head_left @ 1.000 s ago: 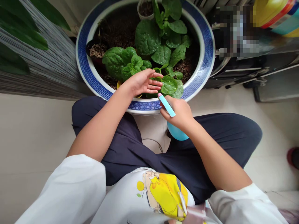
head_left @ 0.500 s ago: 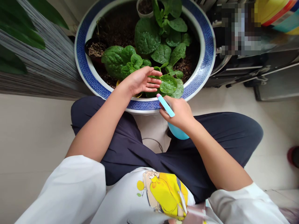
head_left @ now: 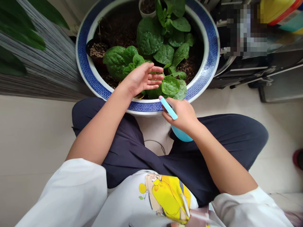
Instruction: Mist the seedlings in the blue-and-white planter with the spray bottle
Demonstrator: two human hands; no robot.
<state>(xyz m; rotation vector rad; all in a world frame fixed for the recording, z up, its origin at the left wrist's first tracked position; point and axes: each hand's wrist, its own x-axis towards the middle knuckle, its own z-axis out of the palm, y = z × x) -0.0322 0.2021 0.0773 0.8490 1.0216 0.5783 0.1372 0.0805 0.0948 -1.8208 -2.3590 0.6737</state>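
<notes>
The bottle (head_left: 181,134) is in the right hand (head_left: 183,114), over the gap between the person's knees and just in front of the planter (head_left: 210,63). That hand's grip is closed around the bottle's upper part, with the light-blue head showing past the fingers and the round blue body below the hand. Its pink nozzle (head_left: 161,97) points up and to the left, at the near edge of the planter, close to some wet leaves (head_left: 170,85).

The left hand (head_left: 144,78) is over the near side of the planter, its grip wide: fingers stretched out to the right, slightly apart, just beside those leaves. Whether it touches any foliage I cannot tell. A bit of yellow rim (head_left: 139,96) shows below it.

The planter is a large oval with a blue-patterned border. More broad leaves (head_left: 149,36) grow at its middle and back, over dark soil (head_left: 123,34). A small dark pot (head_left: 99,61) stands inside at the left, a white cup (head_left: 149,15) at the back.

Farther out, the person's dark trousers (head_left: 234,138) flank the bottle above a pale floor (head_left: 28,132). A string curtain (head_left: 54,56) hangs at the left; a blurred yellow container (head_left: 276,12) is at the upper right.
</notes>
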